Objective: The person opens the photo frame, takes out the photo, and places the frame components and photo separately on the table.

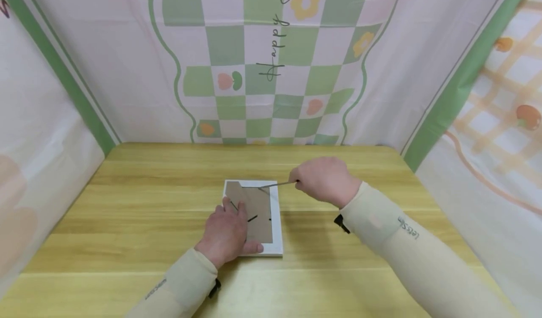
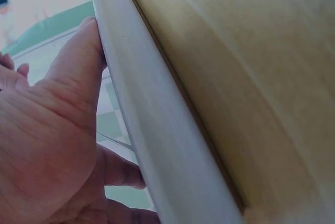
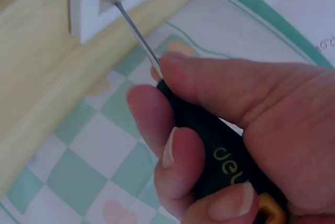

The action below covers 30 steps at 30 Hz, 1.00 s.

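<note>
A white picture frame (image 1: 276, 228) lies on its face, with its brown backing board (image 1: 260, 202) showing and small dark metal tabs along the board's edges. My left hand (image 1: 223, 233) rests across the left side of the frame, fingers on the board and thumb by the near edge. From the right, my right hand (image 1: 325, 180) grips a screwdriver by its dark green handle (image 3: 201, 130). The screwdriver's thin metal shaft (image 1: 278, 184) reaches over the frame's far right part, its tip at the board's far edge. The backing board's far left corner shows a slanted edge.
The frame lies on a wood-grain table (image 1: 148, 205). Behind the table hangs a green-and-white checked curtain (image 1: 258, 106), with more printed cloth at both sides.
</note>
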Each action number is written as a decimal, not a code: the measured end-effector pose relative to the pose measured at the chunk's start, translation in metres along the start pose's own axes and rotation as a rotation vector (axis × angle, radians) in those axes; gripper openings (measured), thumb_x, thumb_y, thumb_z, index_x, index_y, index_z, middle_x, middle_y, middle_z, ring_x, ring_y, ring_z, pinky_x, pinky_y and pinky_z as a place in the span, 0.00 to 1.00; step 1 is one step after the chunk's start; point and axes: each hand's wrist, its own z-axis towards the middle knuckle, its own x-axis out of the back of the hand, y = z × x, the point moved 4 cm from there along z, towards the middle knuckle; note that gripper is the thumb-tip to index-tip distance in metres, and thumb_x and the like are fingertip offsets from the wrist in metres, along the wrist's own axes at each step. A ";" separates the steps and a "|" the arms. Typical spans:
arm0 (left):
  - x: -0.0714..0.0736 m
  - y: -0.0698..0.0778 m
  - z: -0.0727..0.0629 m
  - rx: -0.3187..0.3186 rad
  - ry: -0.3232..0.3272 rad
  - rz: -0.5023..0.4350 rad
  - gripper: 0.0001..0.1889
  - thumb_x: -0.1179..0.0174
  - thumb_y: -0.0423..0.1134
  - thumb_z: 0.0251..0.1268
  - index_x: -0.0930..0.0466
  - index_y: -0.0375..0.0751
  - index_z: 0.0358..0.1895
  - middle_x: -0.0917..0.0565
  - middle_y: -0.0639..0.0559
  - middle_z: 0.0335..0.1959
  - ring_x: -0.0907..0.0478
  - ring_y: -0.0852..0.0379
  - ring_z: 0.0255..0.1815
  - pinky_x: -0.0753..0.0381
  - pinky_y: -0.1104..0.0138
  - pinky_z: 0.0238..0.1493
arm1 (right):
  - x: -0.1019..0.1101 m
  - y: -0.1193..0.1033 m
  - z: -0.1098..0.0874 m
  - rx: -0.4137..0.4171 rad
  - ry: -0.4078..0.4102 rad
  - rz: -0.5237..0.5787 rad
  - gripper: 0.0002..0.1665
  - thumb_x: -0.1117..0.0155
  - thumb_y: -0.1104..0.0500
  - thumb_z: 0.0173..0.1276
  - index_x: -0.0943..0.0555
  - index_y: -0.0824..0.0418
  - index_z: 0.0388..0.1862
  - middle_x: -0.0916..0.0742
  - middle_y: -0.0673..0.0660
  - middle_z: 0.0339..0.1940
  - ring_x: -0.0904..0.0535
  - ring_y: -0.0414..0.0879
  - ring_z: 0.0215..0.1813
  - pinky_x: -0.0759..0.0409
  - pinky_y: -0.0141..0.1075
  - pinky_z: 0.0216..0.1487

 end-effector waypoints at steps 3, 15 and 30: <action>-0.001 -0.001 0.000 0.001 0.006 0.001 0.62 0.28 0.78 0.43 0.27 0.25 0.69 0.26 0.15 0.63 0.17 0.33 0.46 0.12 0.50 0.41 | 0.006 0.008 0.012 0.012 -0.109 0.072 0.14 0.35 0.59 0.74 0.09 0.41 0.47 0.08 0.44 0.48 0.15 0.39 0.40 0.19 0.40 0.34; -0.003 -0.002 0.002 0.018 -0.022 -0.010 0.63 0.29 0.79 0.43 0.28 0.27 0.71 0.27 0.16 0.65 0.18 0.33 0.47 0.13 0.49 0.44 | 0.019 0.033 0.048 0.005 -0.431 0.239 0.16 0.39 0.55 0.77 0.12 0.48 0.59 0.10 0.49 0.36 0.17 0.43 0.35 0.21 0.39 0.40; -0.001 -0.002 0.001 0.013 -0.032 0.011 0.63 0.30 0.79 0.43 0.29 0.27 0.72 0.27 0.16 0.66 0.17 0.34 0.48 0.13 0.50 0.44 | 0.006 0.065 0.062 -0.119 -0.539 0.505 0.12 0.35 0.53 0.76 0.11 0.45 0.54 0.13 0.51 0.34 0.29 0.42 0.25 0.36 0.32 0.28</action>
